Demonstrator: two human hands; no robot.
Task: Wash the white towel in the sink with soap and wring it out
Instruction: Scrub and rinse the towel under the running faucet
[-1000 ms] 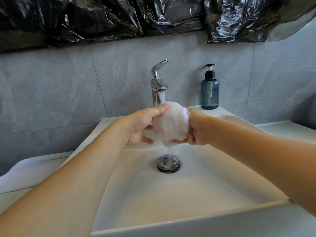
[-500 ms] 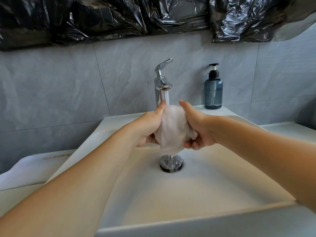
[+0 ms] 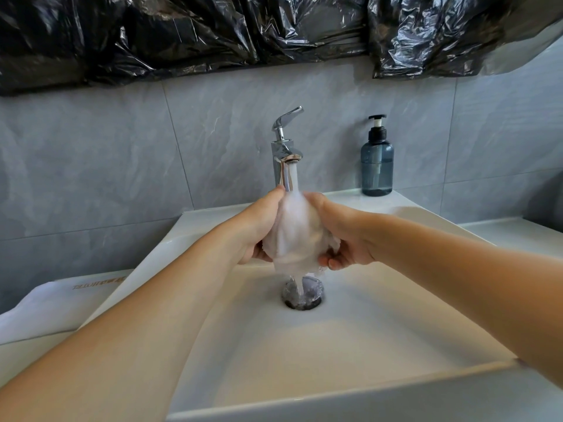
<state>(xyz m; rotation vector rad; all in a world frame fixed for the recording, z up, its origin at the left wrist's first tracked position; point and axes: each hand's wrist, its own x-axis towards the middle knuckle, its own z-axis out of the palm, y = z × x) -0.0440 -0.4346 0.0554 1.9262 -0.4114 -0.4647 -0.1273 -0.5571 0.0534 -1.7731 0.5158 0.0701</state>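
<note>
Head view, looking forward and down over a white rectangular ceramic sink [image 3: 380,345] set against a grey tiled wall. Both bare forearms reach in from the bottom corners and meet at the middle of the basin. Between them is the task's thing, a small white wet towel [image 3: 294,236] bunched into a soft upright lump. The left hand [image 3: 259,231] grasps its left side, thumb up near the top and fingers curled beneath. The right hand [image 3: 342,239] grasps its right side the same way, fingertips showing under the lower edge. The two hands face each other, with the cloth pressed between the palms.

The towel sits directly under the spout of a chrome single-lever tap [image 3: 285,147], whose lever is raised. A white stream of running water [image 3: 294,181] lands on the top of the bundle, and more water falls from its lower end onto the round metal drain [image 3: 303,292] straight below. The towel's long axis runs roughly vertical, in line with the stream, and each hand is equally close to it.

A blue-grey translucent pump bottle of soap [image 3: 377,162] stands on the back rim of the sink, to the right of the tap and nearer the right hand. A folded white cloth with printed lettering [image 3: 61,303] lies on the counter at the left. Crumpled black plastic sheeting [image 3: 213,35] hangs along the top of the wall.

Judging from this, rinsing is under way, and wringing would mean twisting the two ends against each other.
</note>
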